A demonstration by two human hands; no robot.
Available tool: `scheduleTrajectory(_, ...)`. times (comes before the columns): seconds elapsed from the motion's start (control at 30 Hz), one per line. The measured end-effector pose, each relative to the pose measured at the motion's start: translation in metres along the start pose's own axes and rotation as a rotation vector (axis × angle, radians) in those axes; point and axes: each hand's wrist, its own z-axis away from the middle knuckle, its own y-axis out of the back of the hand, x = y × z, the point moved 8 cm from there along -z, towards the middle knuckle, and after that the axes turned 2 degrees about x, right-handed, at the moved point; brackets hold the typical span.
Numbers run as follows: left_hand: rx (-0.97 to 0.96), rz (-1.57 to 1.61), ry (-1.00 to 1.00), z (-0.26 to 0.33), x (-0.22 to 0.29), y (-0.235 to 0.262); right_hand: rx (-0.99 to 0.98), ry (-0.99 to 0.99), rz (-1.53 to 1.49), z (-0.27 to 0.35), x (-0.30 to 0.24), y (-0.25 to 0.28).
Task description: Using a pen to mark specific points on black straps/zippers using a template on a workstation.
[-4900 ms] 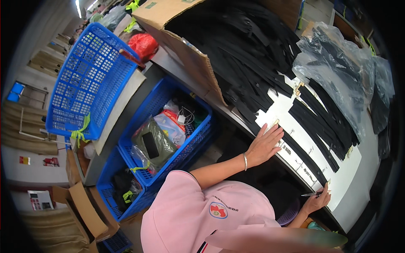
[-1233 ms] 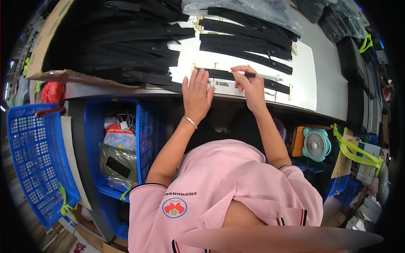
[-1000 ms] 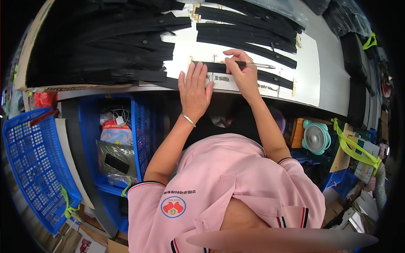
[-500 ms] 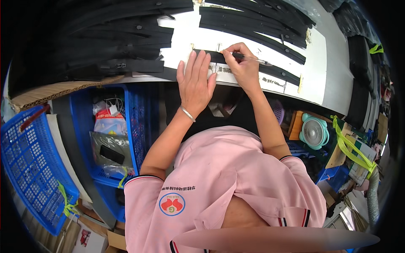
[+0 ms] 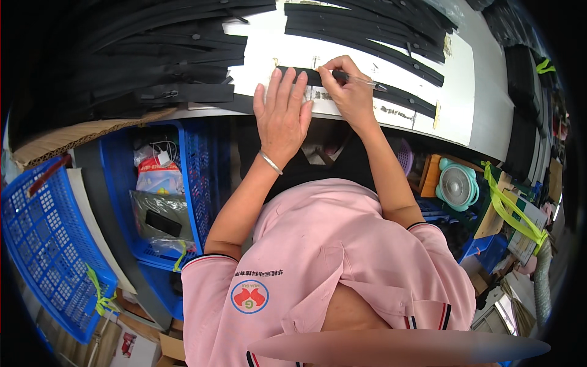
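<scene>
Head view: found right hand shifted from the far end of a black strip to just beside left hand; judged as moving work to that stretch. Saw left fingers flat on strip, nearly together. Noted right fingers narrowed, holding pen; could not tell tip contact. Found strip narrow, flat, under both hands' fingers, over white board, with round button rightward.

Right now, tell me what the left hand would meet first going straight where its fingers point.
Past the bare white board, the left hand would likely first meet the far black strips; heights are unclear.
</scene>
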Motion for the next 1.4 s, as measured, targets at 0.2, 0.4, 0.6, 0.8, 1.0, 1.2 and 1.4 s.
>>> scheduleTrajectory(0.2, -0.004, -0.018, -0.007, 0.000, 0.000, 0.000, -0.084, -0.096, -0.179, 0.003, 0.010, 0.000)
scheduleTrajectory(0.4, -0.011, -0.060, -0.032, -0.001, 0.001, -0.001, -0.154, 0.000, -0.094, 0.004, 0.002, -0.005)
scheduleTrajectory(0.6, -0.017, -0.050, -0.010, -0.001, 0.001, -0.001, -0.162, 0.094, -0.006, 0.004, -0.008, -0.003)
scheduleTrajectory(0.8, -0.010, -0.052, -0.044, -0.002, 0.003, 0.000, -0.103, -0.056, -0.316, 0.012, -0.004, 0.024)
scheduleTrajectory(1.0, -0.025, -0.057, -0.027, -0.001, 0.002, -0.002, 0.219, -0.040, -0.316, 0.021, 0.019, 0.099)
scheduleTrajectory(1.2, -0.031, -0.080, -0.046, -0.001, 0.002, -0.002, 0.250, 0.048, 0.050, 0.022, 0.037, 0.106)
scheduleTrajectory(1.4, -0.039, -0.080, -0.044, -0.001, 0.001, -0.002, 0.246, 0.052, 0.043, 0.023, 0.040, 0.105)
